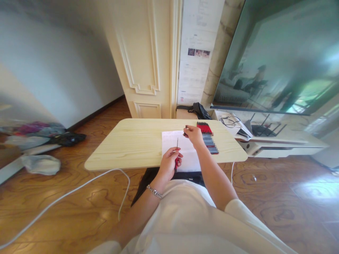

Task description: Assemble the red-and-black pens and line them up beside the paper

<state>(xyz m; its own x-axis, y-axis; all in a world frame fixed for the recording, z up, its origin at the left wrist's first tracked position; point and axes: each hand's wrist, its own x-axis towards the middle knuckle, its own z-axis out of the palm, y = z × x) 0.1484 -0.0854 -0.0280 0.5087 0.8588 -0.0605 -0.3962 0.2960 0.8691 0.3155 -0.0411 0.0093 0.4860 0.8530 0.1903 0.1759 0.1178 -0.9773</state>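
My left hand is closed around a slim red and black pen, held upright with its thin pale and dark tip end pointing up and away from me. Higher and to the right, my right hand pinches a small dark piece that looks like a pen cap. Both hands are over a white sheet of paper on the light wooden table. Right beside my right hand, a row of several red pens with black ends lies at the top of a grey case.
The pale table has rounded corners. A white cable runs below it on the left. Behind stand a black bag, a low white cabinet and a large screen. Plastic bags lie on the floor at left.
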